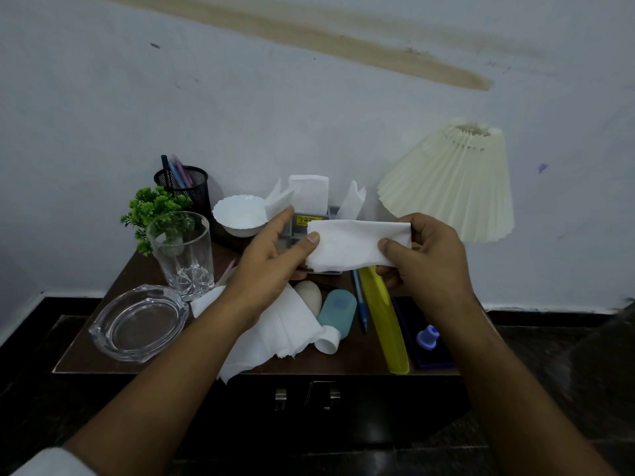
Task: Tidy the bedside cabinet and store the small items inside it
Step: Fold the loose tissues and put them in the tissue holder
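Folded tissue held over cluttered bedside cabinet.
Left hand (271, 259) and right hand (426, 259) each pinch an end of the folded tissue (354, 245), held above the cabinet top (360, 359); a loose tissue (275, 334) lies beneath.

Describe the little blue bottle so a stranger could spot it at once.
Look at the brown cabinet top, near its front edge. Between the crumpled tissue and the blue pen lies the bottle. It alone is pale blue-green and rounded, with a white cap toward the front edge.
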